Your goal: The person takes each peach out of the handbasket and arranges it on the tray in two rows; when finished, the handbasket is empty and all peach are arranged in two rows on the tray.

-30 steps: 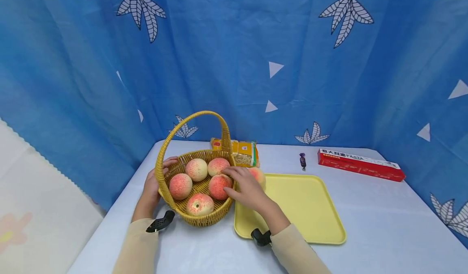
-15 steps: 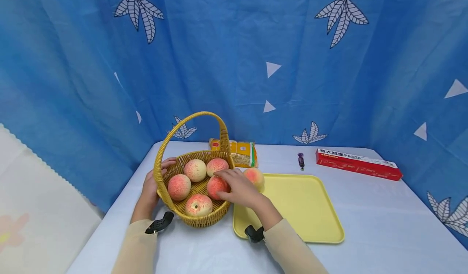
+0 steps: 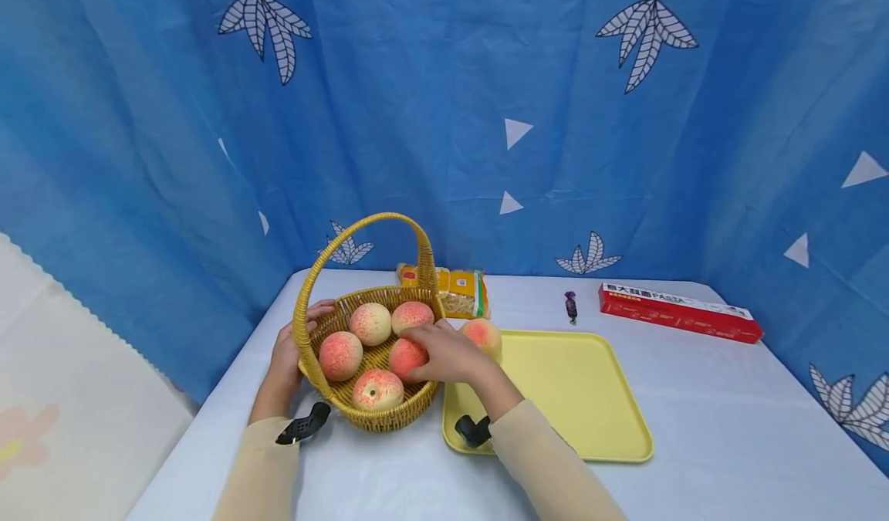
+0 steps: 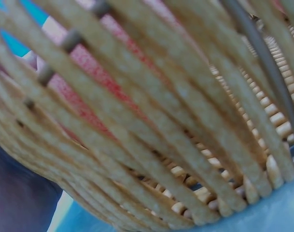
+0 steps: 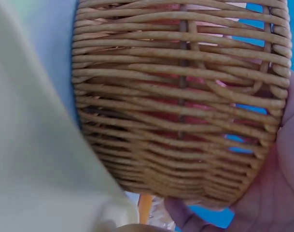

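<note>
A yellow wicker basket (image 3: 389, 419) with a tall arched handle stands left of centre and holds several pinkish peaches, among them a pale one (image 3: 370, 324). My left hand (image 3: 283, 359) grips its left rim, partly hidden behind the handle. Over the right rim reaches my right hand (image 3: 450, 353), fingers and thumb around a red peach (image 3: 406, 359), which they partly cover. In the right wrist view, that hand (image 5: 282, 169) shows at the edge beside the woven wall. The left wrist view is filled by blurred wicker (image 4: 161, 130), with red fruit (image 4: 89, 82) visible through the gaps.
A yellow tray (image 3: 569, 397) lies right of the basket, with another peach (image 3: 481, 338) at its back left corner. Behind stands a pasta bag (image 3: 461, 293). A purple wrapped candy (image 3: 571, 307) and a red pasta box (image 3: 677, 314) lie at the back right.
My right hand has moved left, deeper over the basket, and closed its fingers and thumb around the red peach. That peach has shifted slightly left. My left hand stays on the rim.
</note>
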Demonstrator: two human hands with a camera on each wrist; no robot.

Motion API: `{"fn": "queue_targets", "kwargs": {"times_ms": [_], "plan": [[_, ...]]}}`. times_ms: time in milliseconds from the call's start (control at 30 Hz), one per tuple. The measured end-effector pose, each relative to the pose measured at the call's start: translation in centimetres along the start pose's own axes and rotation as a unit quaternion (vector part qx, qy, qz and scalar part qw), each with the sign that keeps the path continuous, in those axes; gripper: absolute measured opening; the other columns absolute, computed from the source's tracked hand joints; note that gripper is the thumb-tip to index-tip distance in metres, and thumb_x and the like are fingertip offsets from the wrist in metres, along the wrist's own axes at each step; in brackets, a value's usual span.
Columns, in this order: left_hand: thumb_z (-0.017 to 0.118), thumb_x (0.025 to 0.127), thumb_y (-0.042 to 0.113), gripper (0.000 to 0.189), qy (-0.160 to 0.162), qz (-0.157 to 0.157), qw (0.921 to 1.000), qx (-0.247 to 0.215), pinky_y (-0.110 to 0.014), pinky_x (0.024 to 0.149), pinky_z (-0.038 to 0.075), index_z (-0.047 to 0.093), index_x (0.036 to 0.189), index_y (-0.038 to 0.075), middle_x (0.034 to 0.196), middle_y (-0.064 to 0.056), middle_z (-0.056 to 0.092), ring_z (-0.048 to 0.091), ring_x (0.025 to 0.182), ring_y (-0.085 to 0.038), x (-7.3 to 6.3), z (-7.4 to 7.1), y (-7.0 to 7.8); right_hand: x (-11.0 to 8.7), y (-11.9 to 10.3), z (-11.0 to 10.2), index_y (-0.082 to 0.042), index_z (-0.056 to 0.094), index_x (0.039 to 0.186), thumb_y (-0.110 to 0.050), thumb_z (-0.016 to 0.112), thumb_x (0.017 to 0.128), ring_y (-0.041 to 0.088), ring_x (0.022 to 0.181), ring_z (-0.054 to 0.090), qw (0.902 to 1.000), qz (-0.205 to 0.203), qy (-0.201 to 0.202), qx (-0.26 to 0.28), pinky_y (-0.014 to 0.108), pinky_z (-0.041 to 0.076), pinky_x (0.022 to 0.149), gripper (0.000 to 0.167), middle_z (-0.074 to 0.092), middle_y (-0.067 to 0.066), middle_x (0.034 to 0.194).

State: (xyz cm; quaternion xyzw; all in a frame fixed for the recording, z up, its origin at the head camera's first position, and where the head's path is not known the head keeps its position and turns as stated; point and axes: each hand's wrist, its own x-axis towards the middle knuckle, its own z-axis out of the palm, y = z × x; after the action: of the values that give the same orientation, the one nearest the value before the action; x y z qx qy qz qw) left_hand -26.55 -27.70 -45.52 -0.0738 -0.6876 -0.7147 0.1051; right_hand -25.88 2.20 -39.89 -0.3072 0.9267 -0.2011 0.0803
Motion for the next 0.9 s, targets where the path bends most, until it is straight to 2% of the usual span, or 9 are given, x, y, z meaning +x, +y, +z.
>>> {"fn": "queue_targets", "kwargs": {"times_ms": [167,333,533,700,900], "plan": [[0.040,0.107,0.019,0.043,0.003,-0.004,1.0000,-0.007,-0.015,0.110,0.035,0.051,0.136,-0.012,0.149,-0.008,0.051,0.044,0.137,-0.007,-0.2,0.1,-0.5,0.4,-0.5,-0.1,-0.033,0.048,0.148,-0.037,0.076,0.085,0.020,0.127,0.045,0.9994,0.020,-0.028,-0.010,0.041,0.046,0.100,0.069,0.049,-0.013,0.152],[0.039,0.108,0.020,0.043,0.005,-0.004,0.9999,-0.008,-0.014,0.111,0.034,0.051,0.137,-0.011,0.152,-0.011,0.048,0.043,0.139,-0.008,0.0,0.1,-0.5,0.9,-0.9,-0.3,-0.037,0.048,0.147,-0.034,0.079,0.082,0.020,0.120,0.046,0.9985,0.021,-0.037,-0.033,0.036,0.047,0.092,0.072,0.055,-0.011,0.146],[0.039,0.108,0.020,0.043,-0.003,0.018,0.9998,-0.005,-0.015,0.112,0.033,0.051,0.136,-0.011,0.152,-0.010,0.049,0.042,0.142,-0.010,0.6,0.0,-0.4,1.2,-1.0,-0.4,-0.038,0.050,0.145,-0.036,0.079,0.082,0.019,0.115,0.048,0.9984,0.031,-0.022,-0.042,0.036,0.047,0.090,0.069,0.058,-0.007,0.143],[0.040,0.108,0.020,0.043,0.002,0.007,1.0000,-0.006,-0.017,0.114,0.033,0.052,0.135,-0.011,0.147,-0.006,0.053,0.043,0.139,-0.008,0.5,-0.1,-0.4,1.0,-0.9,0.0,-0.037,0.049,0.145,-0.039,0.078,0.082,0.020,0.115,0.051,0.9989,0.026,0.003,-0.039,0.039,0.048,0.090,0.070,0.057,-0.005,0.144],[0.039,0.108,0.020,0.044,0.003,0.002,1.0000,-0.005,-0.021,0.117,0.031,0.051,0.136,-0.012,0.149,-0.008,0.051,0.042,0.141,-0.010,0.2,-0.2,-0.5,0.6,-0.8,0.8,-0.037,0.045,0.146,-0.049,0.078,0.081,0.022,0.117,0.053,0.9984,0.029,0.041,-0.024,0.046,0.043,0.092,0.074,0.057,-0.004,0.145]]}}
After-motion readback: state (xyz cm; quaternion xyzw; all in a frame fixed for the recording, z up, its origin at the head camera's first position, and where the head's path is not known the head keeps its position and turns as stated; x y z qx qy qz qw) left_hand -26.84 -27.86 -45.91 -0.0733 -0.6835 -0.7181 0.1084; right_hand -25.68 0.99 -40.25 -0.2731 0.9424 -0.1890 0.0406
